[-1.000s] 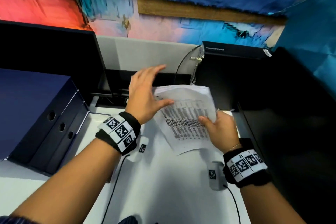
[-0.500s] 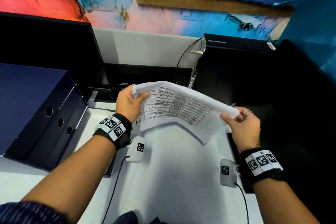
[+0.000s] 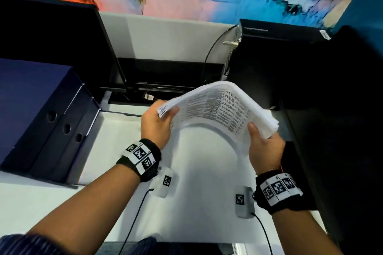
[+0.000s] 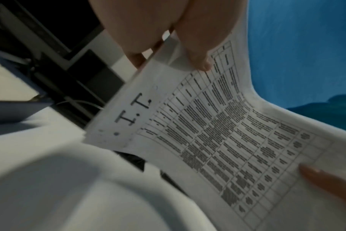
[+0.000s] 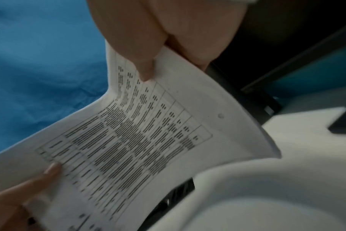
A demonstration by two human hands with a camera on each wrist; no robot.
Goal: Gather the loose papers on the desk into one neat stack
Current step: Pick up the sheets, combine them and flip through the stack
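A sheaf of printed papers (image 3: 217, 107) with a table of text arches upward in the air above the white desk (image 3: 196, 182). My left hand (image 3: 159, 118) pinches its left end, thumb on top. My right hand (image 3: 261, 141) pinches the right end, where the sheet edges fan out a little. In the left wrist view the papers (image 4: 217, 140) show "I.T." at the top, with my left hand (image 4: 168, 51) gripping that edge. The right wrist view shows the papers (image 5: 138, 140) bent under the thumb of my right hand (image 5: 158, 51).
Dark blue binders (image 3: 41, 114) lie at the left on the desk. A black monitor (image 3: 51, 43) stands behind them, a black computer case (image 3: 279, 64) at the back right. A dark cabinet (image 3: 342, 130) runs along the right side. Cables trail from both wrists.
Both hands took the papers by the ends, then moved closer together, so the flat sheaf bowed up into an arch. The right hand dropped lower and nearer.
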